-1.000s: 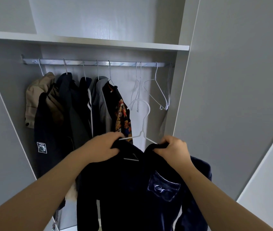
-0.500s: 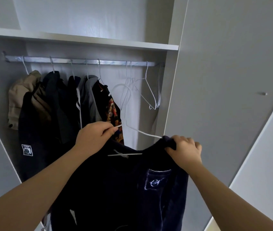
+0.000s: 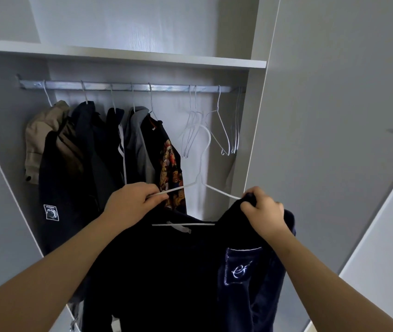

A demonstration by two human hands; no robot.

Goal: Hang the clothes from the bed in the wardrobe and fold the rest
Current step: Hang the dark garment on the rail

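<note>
A dark navy garment (image 3: 178,271) with a stitched chest pocket hangs in front of me on a white wire hanger (image 3: 200,180). My left hand (image 3: 130,204) grips the hanger's left arm together with the garment's shoulder. My right hand (image 3: 262,212) pinches the garment's right shoulder, pulled onto the hanger's right arm. The hanger's hook points up, well below the metal wardrobe rail (image 3: 128,87).
Several jackets and shirts (image 3: 99,159) hang on the left half of the rail. Empty white hangers (image 3: 214,130) hang at its right end. A shelf (image 3: 142,57) runs above the rail. A grey wardrobe door (image 3: 334,140) stands at the right.
Both hands have spread apart along the hanger, baring its left arm near my left hand. The garment's collar has dropped lower and the hanger sits a little higher and closer to the rail.
</note>
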